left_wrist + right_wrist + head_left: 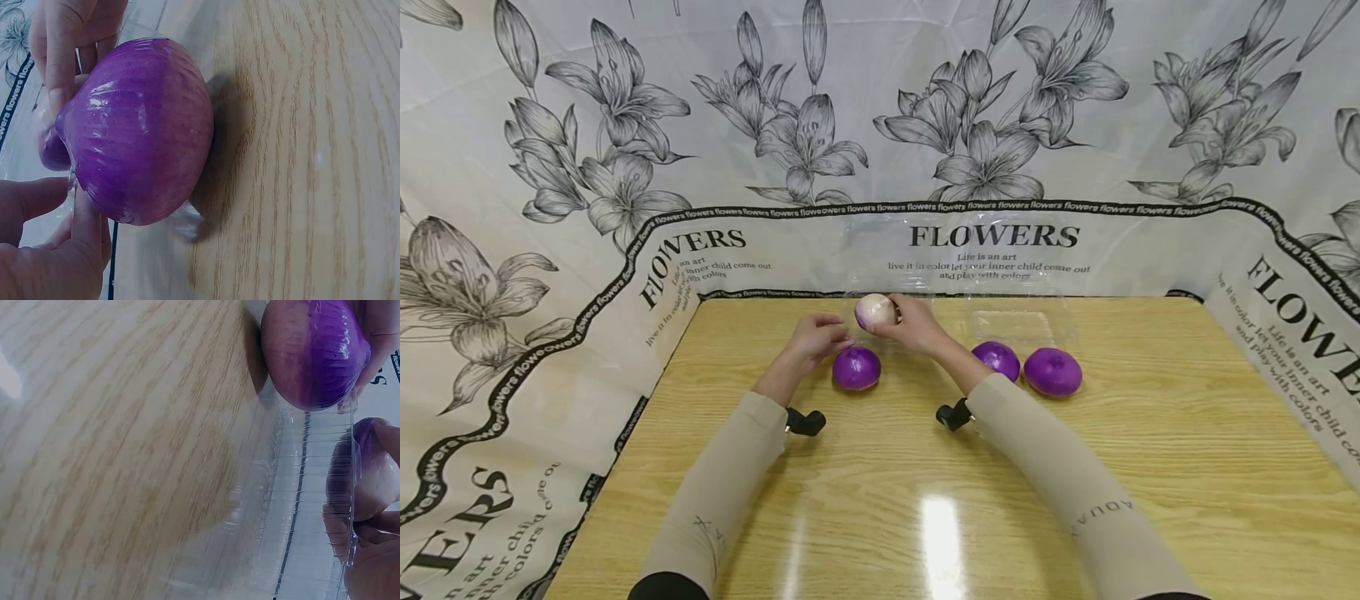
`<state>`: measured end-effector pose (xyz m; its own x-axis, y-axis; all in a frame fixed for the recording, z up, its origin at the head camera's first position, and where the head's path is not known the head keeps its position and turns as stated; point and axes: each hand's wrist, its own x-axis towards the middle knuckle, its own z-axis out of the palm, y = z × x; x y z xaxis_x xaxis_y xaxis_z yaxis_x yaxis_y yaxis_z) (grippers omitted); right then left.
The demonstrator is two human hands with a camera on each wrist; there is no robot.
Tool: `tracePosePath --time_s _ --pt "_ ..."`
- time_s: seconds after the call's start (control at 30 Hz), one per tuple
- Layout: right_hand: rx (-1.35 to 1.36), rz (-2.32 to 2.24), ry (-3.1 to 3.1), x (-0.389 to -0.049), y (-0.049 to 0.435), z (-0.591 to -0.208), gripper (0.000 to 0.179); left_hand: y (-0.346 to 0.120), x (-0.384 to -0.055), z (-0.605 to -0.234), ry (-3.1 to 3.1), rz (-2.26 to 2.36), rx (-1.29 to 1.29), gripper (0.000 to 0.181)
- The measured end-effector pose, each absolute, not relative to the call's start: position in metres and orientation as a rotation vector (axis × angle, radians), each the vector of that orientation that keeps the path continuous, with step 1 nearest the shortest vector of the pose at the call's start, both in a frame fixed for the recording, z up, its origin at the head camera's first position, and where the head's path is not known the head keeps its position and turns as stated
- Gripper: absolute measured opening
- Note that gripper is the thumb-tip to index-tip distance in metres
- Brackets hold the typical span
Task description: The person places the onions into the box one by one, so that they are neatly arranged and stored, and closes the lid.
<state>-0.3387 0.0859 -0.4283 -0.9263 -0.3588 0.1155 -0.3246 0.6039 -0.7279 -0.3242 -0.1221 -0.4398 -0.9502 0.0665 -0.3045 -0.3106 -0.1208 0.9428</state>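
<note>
My right hand (917, 325) grips an onion (876, 312), pale on one side and purple on the other. It holds the onion at a clear plastic box (306, 481), whose ribbed wall stands in front of the onion in the right wrist view. With thumb and finger, my left hand (817, 337) pinches the thin clear rim of this box (72, 181). Just in front of the box another purple onion (856, 368) sits on the table, close to the left fingers and large in the left wrist view (140, 131).
Two more purple onions, one (997, 360) partly behind the right forearm and one (1053, 372) beside it, lie at the right. Behind them stands another clear plastic container (1015, 323). A flower-printed cloth (820, 250) borders the wooden table (880, 467) at the back and sides.
</note>
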Motion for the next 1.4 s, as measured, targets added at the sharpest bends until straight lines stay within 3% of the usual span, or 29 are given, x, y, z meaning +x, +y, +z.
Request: tracePosePath --time_s 0.5,0.97,1.4 --pt "-0.631 -1.124 2.779 -0.352 0.080 -0.430 0.060 -0.123 -0.324 -0.436 1.911 2.150 -0.268 0.045" --pt "-0.552 -1.053 2.767 -0.359 0.075 -0.430 0.054 -0.122 -0.325 -0.438 1.888 2.138 -0.274 0.047" --pt "-0.551 -0.985 2.767 -0.364 0.071 -0.433 0.065 -0.124 -0.324 -0.439 1.920 2.105 -0.276 0.043"
